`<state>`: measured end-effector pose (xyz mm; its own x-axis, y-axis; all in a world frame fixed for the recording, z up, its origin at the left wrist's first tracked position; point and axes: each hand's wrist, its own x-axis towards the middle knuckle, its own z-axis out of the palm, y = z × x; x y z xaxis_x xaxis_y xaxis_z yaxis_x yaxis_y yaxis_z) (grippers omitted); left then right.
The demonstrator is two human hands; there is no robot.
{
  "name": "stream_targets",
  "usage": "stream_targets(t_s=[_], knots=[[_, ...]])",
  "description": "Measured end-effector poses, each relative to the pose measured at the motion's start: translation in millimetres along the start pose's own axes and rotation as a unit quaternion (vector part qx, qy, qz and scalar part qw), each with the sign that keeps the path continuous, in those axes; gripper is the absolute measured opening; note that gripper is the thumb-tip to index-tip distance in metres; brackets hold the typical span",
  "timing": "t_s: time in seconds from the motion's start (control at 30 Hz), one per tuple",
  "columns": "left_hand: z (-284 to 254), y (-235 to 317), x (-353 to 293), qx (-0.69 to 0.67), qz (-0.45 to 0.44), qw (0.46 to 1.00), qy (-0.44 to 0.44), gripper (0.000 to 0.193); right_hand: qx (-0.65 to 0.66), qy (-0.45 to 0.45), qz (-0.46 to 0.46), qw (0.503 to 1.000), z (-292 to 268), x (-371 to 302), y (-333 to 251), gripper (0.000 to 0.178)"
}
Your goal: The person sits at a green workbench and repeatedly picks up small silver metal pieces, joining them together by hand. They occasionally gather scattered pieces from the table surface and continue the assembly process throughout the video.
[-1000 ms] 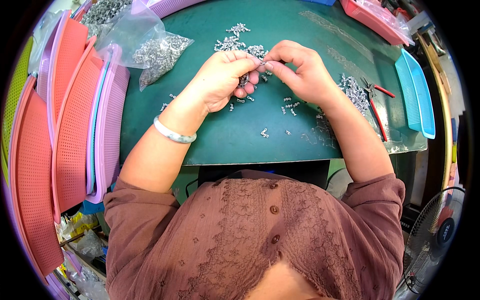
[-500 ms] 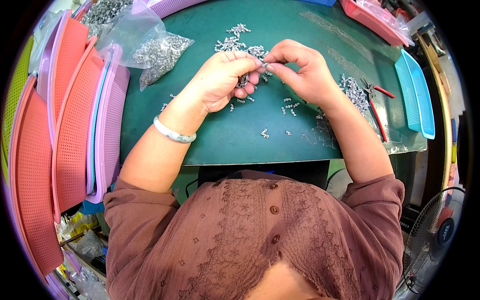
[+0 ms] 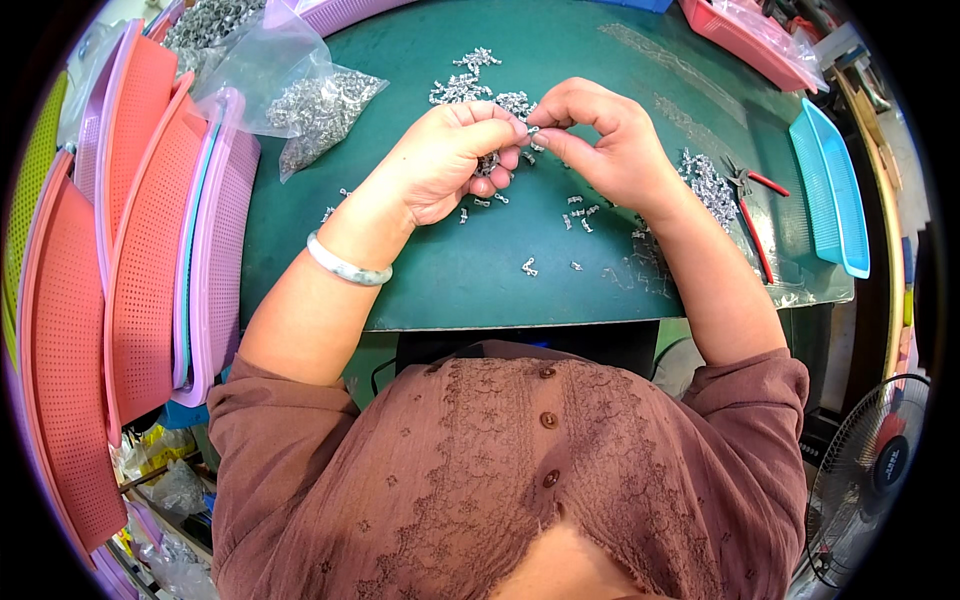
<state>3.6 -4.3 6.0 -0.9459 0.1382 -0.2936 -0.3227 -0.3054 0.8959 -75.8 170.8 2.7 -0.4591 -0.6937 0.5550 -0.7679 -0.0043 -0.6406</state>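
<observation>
Grip: narrow, your left hand [image 3: 455, 160] curled round silver parts [image 3: 487, 162], your right hand [image 3: 598, 140] pinching a small piece [image 3: 533, 131].
Small piece: at your fingertips, above the green worktop [image 3: 450, 290].
Pliers [image 3: 755, 238]: on your right, beside a silver pile [image 3: 707, 188].

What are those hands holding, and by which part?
The left hand and right hand pinch a small silvery piece; exact part unclear. The left also cups similar pieces.
</observation>
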Motion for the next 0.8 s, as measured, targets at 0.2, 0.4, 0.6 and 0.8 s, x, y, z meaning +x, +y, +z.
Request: stream_targets(t_s=[0.2,0.4,0.6,0.8], knots=[[0.7,-0.2,-0.1,0.004,0.009,1.000,0.002,0.008,-0.004,-0.004,0.000,1.000,-1.3,0.0,-0.7,0.010],[1.7,-0.9,0.1,0.018,0.013,1.000,0.013,0.008,-0.007,-0.003,-0.003,1.000,-0.8,-0.6,0.9,0.010],[1.3,-1.9,0.7,0.017,0.018,1.000,0.013,0.008,0.000,-0.004,-0.002,1.000,-0.1,-0.8,0.0,0.010],[0.8,-2.5,1.1,0.017,0.017,1.000,0.011,0.010,0.008,-0.003,-0.002,1.000,1.5,-1.3,1.0,0.009]])
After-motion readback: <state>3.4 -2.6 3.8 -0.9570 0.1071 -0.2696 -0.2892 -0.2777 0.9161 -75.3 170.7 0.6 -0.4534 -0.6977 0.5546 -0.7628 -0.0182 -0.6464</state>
